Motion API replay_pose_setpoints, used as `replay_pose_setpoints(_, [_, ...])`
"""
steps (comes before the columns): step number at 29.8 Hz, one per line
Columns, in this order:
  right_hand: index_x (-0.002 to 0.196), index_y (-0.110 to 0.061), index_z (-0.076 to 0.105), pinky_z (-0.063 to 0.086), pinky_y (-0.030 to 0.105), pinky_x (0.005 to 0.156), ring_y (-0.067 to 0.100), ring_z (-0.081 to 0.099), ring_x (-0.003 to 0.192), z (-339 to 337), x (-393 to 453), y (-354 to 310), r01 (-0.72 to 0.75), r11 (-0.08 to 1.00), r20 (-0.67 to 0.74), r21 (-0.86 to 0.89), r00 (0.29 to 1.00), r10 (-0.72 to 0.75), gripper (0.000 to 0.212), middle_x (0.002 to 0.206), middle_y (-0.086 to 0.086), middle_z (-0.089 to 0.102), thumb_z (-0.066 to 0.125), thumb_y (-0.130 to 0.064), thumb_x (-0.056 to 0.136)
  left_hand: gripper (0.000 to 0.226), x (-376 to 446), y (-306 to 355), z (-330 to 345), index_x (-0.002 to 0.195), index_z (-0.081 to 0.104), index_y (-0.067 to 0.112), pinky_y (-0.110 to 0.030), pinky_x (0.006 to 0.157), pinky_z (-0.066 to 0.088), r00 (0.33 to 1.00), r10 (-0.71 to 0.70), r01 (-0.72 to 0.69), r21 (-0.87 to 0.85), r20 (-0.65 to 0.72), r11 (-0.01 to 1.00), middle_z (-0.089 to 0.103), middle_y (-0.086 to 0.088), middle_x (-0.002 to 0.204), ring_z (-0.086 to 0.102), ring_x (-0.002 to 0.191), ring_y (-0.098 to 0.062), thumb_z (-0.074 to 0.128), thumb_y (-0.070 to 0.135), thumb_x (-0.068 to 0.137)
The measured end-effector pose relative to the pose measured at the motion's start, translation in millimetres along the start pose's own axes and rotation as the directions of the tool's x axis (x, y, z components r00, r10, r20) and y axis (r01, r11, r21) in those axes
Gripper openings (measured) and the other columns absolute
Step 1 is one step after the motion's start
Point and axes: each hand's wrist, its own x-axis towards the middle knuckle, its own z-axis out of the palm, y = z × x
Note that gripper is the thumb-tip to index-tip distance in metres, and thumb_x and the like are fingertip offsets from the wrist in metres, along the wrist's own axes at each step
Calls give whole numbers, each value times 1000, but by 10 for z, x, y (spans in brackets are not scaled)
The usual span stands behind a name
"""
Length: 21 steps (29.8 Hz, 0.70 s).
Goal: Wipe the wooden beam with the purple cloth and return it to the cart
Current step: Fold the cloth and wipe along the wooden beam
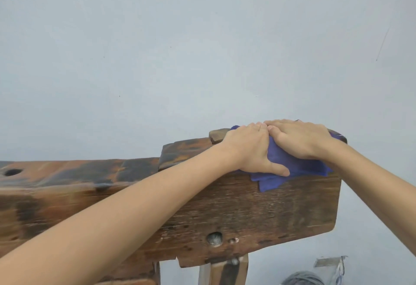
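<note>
We press both hands flat on the purple cloth (290, 167), which lies draped over the top right end of the wooden beam (202, 212), its lower corner hanging down the near face. Our left hand (252, 149) lies open, palm down, on the left part of the cloth, the thumb stretched along the beam's near top edge. Our right hand (299, 138) lies open beside it, palm down, on the cloth's far right part; the fingertips of the two hands touch at the far side. Neither hand grips the cloth; both simply bear down on it.

The beam, dark and worn, runs from the left edge of the view to its squared right end, with a raised block (184, 152) on its top just left of our hands. A round hole (215, 238) shows low in the near face, another (13, 172) in the top at far left. A wooden leg (225, 271) stands under the beam. A pale wall (202, 48) fills the background.
</note>
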Motion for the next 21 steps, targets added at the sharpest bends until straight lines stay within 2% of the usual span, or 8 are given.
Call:
replay_pose_setpoints(3, [149, -42, 44, 34, 47, 112, 12, 38, 147, 17, -9, -244, -10, 1000, -9, 0, 1000, 10, 54, 159, -19, 42, 14, -46, 104, 94, -175, -148, -30, 127, 56, 9, -36, 83, 43, 998, 9, -6, 60, -57, 998, 63, -2, 124, 57, 115, -23, 63, 84, 70])
replay_pose_setpoints(6, [146, -39, 46, 35, 49, 112, 12, 38, 146, 53, -27, -506, -2, 1000, -7, -1, 1000, 2, 54, 157, -16, 45, 14, -45, 103, 99, -375, -335, -71, 129, 55, 8, -41, 96, 48, 998, 10, -5, 88, -59, 996, 62, -3, 128, 51, 121, -23, 62, 86, 69])
replay_pose_setpoints(10, [148, -39, 44, 37, 50, 110, 16, 40, 145, 93, -76, -813, -3, 1000, -14, 1, 1000, 3, 55, 156, -13, 47, 13, -46, 103, 105, -613, -544, -85, 137, 49, 2, -41, 106, 43, 998, 21, -14, 92, -67, 996, 55, -8, 137, 46, 130, -25, 61, 84, 72])
replay_pose_setpoints(14, [158, -37, 31, 28, 45, 116, 17, 32, 151, 134, -112, -1113, -10, 1000, -31, 20, 999, 10, 57, 166, -10, 34, 14, -49, 105, 117, -852, -728, -114, 150, 35, -2, -39, 118, 31, 999, -3, 6, 67, -32, 998, 43, -14, 155, 36, 146, -28, 61, 82, 73])
replay_pose_setpoints(18, [159, -43, 26, 25, 49, 118, 21, 24, 156, 156, -121, -1376, -11, 1000, 8, 26, 1000, 11, 57, 171, -9, 20, 13, -51, 104, 112, -1052, -888, -167, 146, 42, 0, -40, 114, 35, 999, -31, 32, 56, -10, 998, 47, -12, 152, 38, 144, -28, 63, 82, 72])
replay_pose_setpoints(21, [158, -43, 28, 23, 51, 119, 17, 16, 158, 165, -113, -1513, 3, 1000, 28, 26, 1000, -4, 56, 172, -7, 18, 13, -48, 105, 115, -1157, -969, -205, 148, 39, 0, -41, 116, 34, 998, -55, 53, 62, 23, 997, 44, -12, 155, 34, 148, -29, 64, 82, 71])
